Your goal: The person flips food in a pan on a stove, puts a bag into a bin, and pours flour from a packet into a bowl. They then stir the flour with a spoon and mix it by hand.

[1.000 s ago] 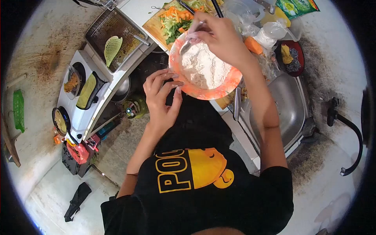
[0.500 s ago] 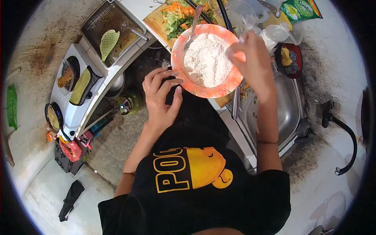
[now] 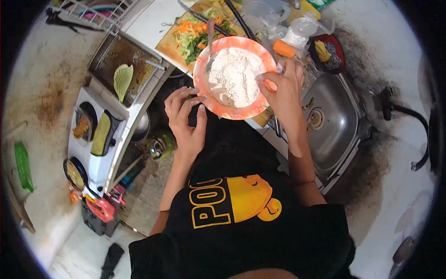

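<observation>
Orange plastic is seen in one round bowl (image 3: 267,59), gripped between two hands at the near edge of the counter (image 3: 147,21). At its near-left rim the left hand (image 3: 184,118) is placed, fingers spread slightly apart, their tips (image 3: 195,91) touching the rim's outer side. One mound of white flour (image 3: 233,75) is held in the bowl, and one metal spoon (image 3: 209,44) is stood in the flour at the far-left side, its handle leaning out over the far rim. The near-right rim is clamped by the right hand (image 3: 285,94), thumb inside the rim and the other fingers curled around the outside. Beyond the bowl, shredded green and orange vegetables (image 3: 189,35) are piled on one wooden cutting board (image 3: 166,44). To the right of the bowl, one steel sink (image 3: 337,122) is set into the counter, and one dark dish (image 3: 331,53) holding a yellow sponge and a scourer is seen at the sink's far corner.
</observation>
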### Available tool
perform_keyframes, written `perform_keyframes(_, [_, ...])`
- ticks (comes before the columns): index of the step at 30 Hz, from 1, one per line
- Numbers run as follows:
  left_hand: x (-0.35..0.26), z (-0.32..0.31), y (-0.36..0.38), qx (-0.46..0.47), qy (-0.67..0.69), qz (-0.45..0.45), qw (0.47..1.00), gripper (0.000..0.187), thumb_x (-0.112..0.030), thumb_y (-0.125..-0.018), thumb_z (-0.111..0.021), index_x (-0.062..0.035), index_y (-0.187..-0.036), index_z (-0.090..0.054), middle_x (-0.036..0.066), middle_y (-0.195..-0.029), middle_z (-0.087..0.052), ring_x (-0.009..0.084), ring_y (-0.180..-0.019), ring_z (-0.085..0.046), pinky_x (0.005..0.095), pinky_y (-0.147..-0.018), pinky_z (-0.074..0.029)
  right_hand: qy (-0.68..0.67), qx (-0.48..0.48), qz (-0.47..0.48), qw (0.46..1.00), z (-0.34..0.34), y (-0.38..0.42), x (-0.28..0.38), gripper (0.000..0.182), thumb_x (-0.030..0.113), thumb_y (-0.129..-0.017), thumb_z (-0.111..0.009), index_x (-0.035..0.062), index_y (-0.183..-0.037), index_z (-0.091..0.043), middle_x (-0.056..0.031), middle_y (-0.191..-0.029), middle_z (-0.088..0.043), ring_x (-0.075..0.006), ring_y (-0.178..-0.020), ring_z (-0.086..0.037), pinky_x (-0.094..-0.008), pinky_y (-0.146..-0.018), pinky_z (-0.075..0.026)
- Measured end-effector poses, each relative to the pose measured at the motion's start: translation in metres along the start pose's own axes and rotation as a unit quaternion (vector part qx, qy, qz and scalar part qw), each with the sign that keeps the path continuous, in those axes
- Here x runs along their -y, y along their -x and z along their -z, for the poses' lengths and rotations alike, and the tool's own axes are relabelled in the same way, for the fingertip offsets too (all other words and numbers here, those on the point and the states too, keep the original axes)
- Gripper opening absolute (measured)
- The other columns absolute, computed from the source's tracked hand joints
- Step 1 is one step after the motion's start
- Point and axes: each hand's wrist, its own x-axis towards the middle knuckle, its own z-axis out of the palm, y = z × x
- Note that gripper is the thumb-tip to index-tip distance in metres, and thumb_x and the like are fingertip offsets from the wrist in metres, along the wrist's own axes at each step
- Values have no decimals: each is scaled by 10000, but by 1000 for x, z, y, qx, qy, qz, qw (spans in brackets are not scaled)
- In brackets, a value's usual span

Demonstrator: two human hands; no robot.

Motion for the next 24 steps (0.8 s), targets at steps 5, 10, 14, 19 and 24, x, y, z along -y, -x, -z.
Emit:
perform_keyframes(5, [13,6,-21,31,24,-34,999,170,-15,-761,-615,-44,-916,-679,94,-1105,-621,312,-1149,-507,424,-1008,-367,-4,-28,-71,997,9,11,14,150,115,-738,-748,98,-887,-746,-148,-1061,-496,-341,-1052,-437,-429,-946,-362])
perform_keyframes(10, [23,16,-59,82,43,-61,994,165,-15,-770,-609,-32,-921,-675,98,-1104,-617,312,-1129,-518,413,-992,-385,10,70,-174,982,23,16,39,155,152,-815,-676,96,-950,-729,-169,-863,-618,-335,-874,-606,-430,-775,-477])
perform_keyframes(14, [27,17,-87,92,72,-65,991,146,-36,-817,-577,-2,-922,-672,121,-1073,-636,285,-1073,-548,388,-971,-393,45,120,-155,979,7,28,48,258,204,-871,-609,183,-1109,-705,-156,-737,-663,-333,-703,-662,-451,-620,-505])
perform_keyframes(19, [26,13,-102,107,70,-94,987,146,-35,-826,-576,-7,-928,-676,120,-1075,-639,277,-1072,-553,383,-970,-395,64,169,-204,962,6,20,62,259,188,-866,-615,188,-1112,-698,-152,-762,-667,-322,-724,-665,-454,-635,-515])
perform_keyframes(24, [25,11,-96,105,97,-77,987,161,-2,-797,-599,-23,-932,-684,106,-1063,-642,291,-1087,-535,383,-972,-393,72,149,-200,966,1,18,59,243,191,-848,-635,191,-1080,-708,-143,-752,-669,-317,-709,-665,-450,-625,-513])
